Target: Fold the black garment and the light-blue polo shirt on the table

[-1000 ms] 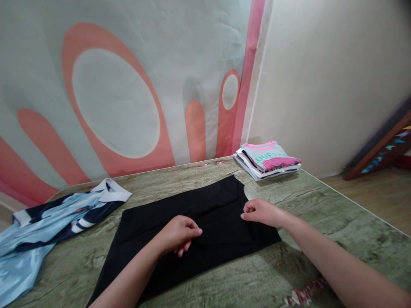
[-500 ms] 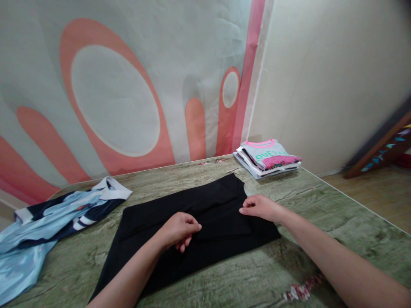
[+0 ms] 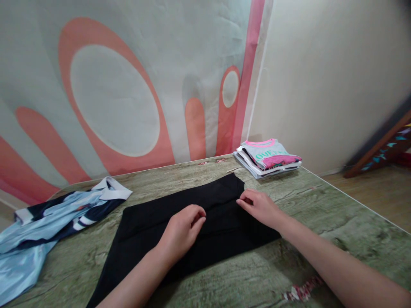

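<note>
A black garment [image 3: 150, 222] lies spread flat on the green wood-grain table [image 3: 337, 214]. My left hand [image 3: 183, 229] rests on its middle, fingers curled and pinching a fold of the black cloth. My right hand [image 3: 260, 205] lies on the garment's right part, with the fingertips pinching the same fold near the far right corner. Both forearms reach in from the near edge.
A crumpled light-blue and navy shirt with a white collar [image 3: 48, 218] lies at the left of the table. A stack of folded shirts [image 3: 268, 158], grey and pink on top, sits at the far right corner by the wall. Wooden floor lies to the right.
Both hands have moved away from me across the black garment, carrying a fold of the cloth toward its far edge.
</note>
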Motion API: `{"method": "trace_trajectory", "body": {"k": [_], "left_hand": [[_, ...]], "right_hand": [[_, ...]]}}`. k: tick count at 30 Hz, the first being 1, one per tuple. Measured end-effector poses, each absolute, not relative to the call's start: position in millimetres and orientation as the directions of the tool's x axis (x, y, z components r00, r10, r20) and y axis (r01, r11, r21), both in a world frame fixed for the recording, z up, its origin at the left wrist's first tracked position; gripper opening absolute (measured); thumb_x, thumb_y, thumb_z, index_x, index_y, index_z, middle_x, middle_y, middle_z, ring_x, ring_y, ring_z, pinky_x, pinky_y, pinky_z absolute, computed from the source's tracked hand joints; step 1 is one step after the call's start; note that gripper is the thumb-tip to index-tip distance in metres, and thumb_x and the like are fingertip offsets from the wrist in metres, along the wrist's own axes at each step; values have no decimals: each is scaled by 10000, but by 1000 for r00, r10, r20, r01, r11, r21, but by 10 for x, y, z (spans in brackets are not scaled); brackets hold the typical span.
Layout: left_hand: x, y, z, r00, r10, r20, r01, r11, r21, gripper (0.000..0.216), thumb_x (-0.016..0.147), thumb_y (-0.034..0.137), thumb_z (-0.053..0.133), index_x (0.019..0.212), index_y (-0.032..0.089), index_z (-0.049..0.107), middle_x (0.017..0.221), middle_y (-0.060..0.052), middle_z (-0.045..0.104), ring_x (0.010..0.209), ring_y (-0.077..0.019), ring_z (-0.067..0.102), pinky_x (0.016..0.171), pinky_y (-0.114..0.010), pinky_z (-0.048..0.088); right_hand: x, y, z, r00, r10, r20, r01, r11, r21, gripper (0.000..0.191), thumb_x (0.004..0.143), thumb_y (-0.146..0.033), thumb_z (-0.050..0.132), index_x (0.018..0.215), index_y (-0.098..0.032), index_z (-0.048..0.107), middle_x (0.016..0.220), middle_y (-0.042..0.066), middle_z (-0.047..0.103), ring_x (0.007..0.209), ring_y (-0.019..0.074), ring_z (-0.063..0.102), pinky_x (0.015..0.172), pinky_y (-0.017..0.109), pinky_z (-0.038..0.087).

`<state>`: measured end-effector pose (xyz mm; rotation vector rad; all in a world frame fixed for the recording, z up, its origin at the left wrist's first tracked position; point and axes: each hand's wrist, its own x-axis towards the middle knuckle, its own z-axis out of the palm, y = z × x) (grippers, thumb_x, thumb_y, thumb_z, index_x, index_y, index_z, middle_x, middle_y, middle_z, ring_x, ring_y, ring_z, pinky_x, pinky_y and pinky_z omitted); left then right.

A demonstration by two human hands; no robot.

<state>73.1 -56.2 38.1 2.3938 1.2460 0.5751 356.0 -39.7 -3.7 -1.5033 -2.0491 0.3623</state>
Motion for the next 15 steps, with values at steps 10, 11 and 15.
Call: {"method": "trace_trajectory", "body": {"k": [10,11,15], "left_hand": [[967,-748,69,757,652,39,652,-758,11,483,921,308,516,1380,172,449,1442,-120,470,1179,-304,494,945,-466,429],[963,-758,87,761,648,32,648,-761,14,488,918,311,522,1380,170,450,1454,-120,457,1187,-305,492,945,-469,428],[878,-726,231,764,643,57,630,-762,149,439,915,322,531,1339,217,491,1422,-94,492,1198,-273,499,958,-420,429]], "right_hand": [[3280,-490,-221,-460,843,280,681,537,-498,196,881,-176,567,1048,-236,649,909,15,627,845,156,596,762,269,464],[3290,-488,-231,-463,837,291,680,546,-490,221,884,-169,556,1074,-236,645,936,22,632,885,164,597,794,279,465],[3349,-480,-193,-470,832,295,651,552,-520,244,885,-165,543,1087,-241,656,962,29,645,918,169,607,810,283,472]]}}
